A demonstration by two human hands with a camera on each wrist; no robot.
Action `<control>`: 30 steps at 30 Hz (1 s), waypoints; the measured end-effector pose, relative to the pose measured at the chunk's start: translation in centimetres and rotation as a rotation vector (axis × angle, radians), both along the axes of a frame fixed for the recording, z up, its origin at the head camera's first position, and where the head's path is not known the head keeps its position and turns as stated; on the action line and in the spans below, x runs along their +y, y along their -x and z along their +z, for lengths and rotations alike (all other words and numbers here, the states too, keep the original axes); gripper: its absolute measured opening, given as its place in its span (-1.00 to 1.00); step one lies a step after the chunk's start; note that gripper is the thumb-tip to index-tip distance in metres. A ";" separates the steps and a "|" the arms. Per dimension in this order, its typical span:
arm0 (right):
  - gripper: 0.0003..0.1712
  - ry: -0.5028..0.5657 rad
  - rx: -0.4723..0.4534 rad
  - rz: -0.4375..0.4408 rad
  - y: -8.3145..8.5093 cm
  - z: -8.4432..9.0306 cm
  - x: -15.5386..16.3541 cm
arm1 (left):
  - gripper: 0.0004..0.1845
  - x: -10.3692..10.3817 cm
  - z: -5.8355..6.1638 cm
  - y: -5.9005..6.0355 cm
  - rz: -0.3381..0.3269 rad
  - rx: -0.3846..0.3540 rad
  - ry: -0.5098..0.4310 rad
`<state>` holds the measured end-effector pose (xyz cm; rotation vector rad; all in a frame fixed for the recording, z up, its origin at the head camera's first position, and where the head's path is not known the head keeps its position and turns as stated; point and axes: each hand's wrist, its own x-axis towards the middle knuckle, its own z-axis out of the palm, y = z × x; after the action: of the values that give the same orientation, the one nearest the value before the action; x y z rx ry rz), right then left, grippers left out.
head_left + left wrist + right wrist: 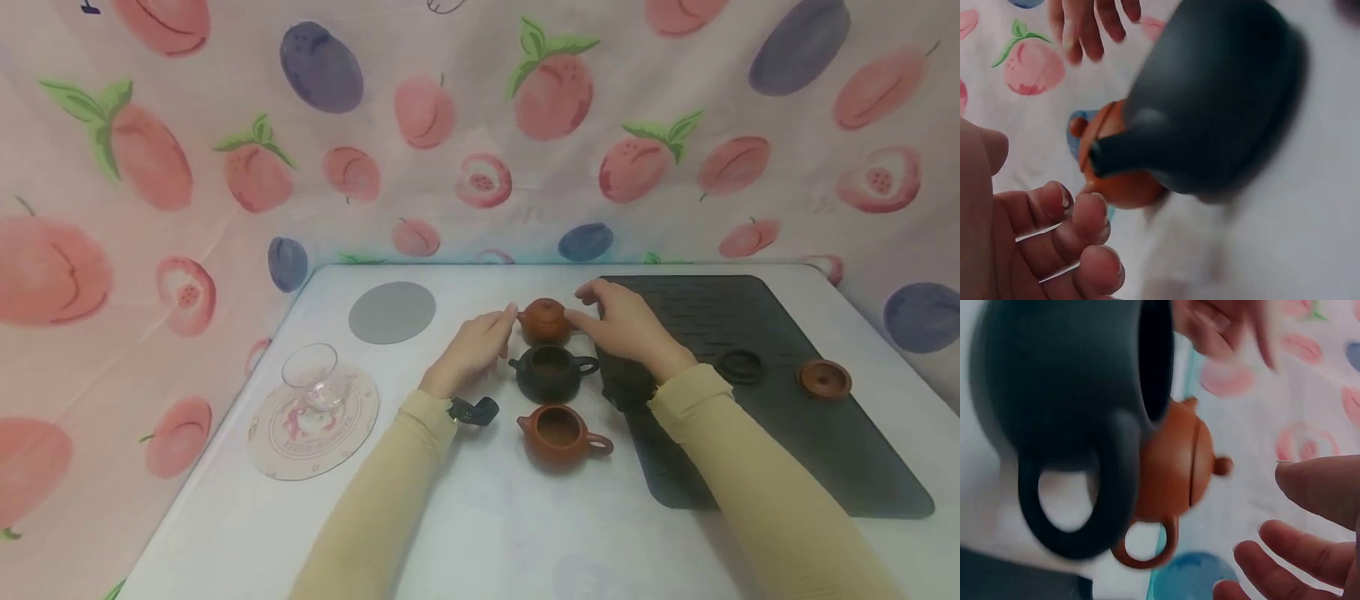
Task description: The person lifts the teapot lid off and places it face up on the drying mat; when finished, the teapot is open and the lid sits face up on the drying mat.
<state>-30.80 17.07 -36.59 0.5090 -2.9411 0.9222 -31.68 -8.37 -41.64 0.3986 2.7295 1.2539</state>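
Three small teapots stand in a row on the white table point(480, 517). The far brown teapot point(544, 321) has its lid on. The black teapot point(552, 372) and the near brown teapot point(558, 435) have no lids. My left hand point(501, 325) is at the far teapot's spout side and my right hand point(588, 308) at its handle side, both with relaxed fingers. In the left wrist view my fingers point(1079, 219) lie just short of the lidded teapot point(1116, 169), behind the black one point(1222, 94). In the right wrist view my fingers point(1310, 550) are apart from the lidded teapot point(1172, 462).
A black ribbed mat point(825, 450) on the right carries a black lid point(740, 365) and a brown lid point(823, 378). A glass cup point(315, 377) stands on a printed round coaster point(300, 454) at the left, with a grey disc point(392, 312) behind it. A fruit-print cloth hangs behind the table.
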 end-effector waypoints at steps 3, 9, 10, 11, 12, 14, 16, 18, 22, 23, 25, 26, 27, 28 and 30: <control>-0.39 -0.025 -0.022 0.020 0.8 0.0 -1.5 | -0.27 0.3 0.2 0.8 0.042 -0.003 -0.032; -0.37 -0.065 -0.005 0.028 1.7 0.4 -3.2 | -0.33 1.6 -0.2 2.0 0.171 -0.130 -0.135; -0.38 -0.076 0.005 0.035 1.8 0.5 -3.4 | -0.33 1.8 -0.3 2.2 0.182 -0.145 -0.147; -0.38 -0.089 0.012 0.043 1.9 0.6 -3.7 | -0.32 2.0 -0.5 2.3 0.186 -0.156 -0.155; -0.39 -0.103 0.018 0.048 2.0 0.7 -3.9 | -0.31 2.2 -0.7 2.5 0.184 -0.164 -0.161; -0.40 -0.132 0.025 0.044 2.2 0.7 -4.3 | -0.33 2.5 -1.2 2.7 0.159 -0.163 -0.158; -0.42 -0.159 0.026 0.035 2.3 0.8 -4.6 | -0.35 2.6 -1.5 2.9 0.126 -0.151 -0.155; -0.44 -0.176 0.022 0.026 2.4 0.7 -4.8 | -0.37 2.6 -1.7 3.0 0.100 -0.142 -0.162; -0.53 -0.184 0.013 0.001 2.5 0.5 -5.1 | -0.41 2.5 -1.9 3.2 0.078 -0.132 -0.199; -0.55 -0.183 0.012 -0.007 2.5 0.4 -5.2 | -0.42 2.5 -2.0 3.3 0.078 -0.133 -0.209; -0.59 -0.185 0.018 -0.026 2.6 0.1 -5.3 | -0.44 2.4 -2.2 3.4 0.082 -0.139 -0.238; -0.60 -0.187 0.023 -0.036 2.6 -0.1 -5.4 | -0.45 2.4 -2.3 3.4 0.085 -0.144 -0.254; -0.61 -0.191 0.032 -0.046 2.6 -0.2 -5.5 | -0.45 2.3 -2.4 3.4 0.088 -0.150 -0.270; -0.61 -0.193 0.039 -0.055 2.7 -0.4 -5.6 | -0.46 2.3 -2.5 3.4 0.092 -0.157 -0.288; -0.63 -0.196 0.059 -0.074 2.8 -0.8 -5.6 | -0.47 2.2 -2.6 3.4 0.099 -0.174 -0.325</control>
<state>-33.57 11.42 -37.35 0.4210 -2.9899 0.6040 -35.12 -6.16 -44.26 0.1729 2.4313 1.6791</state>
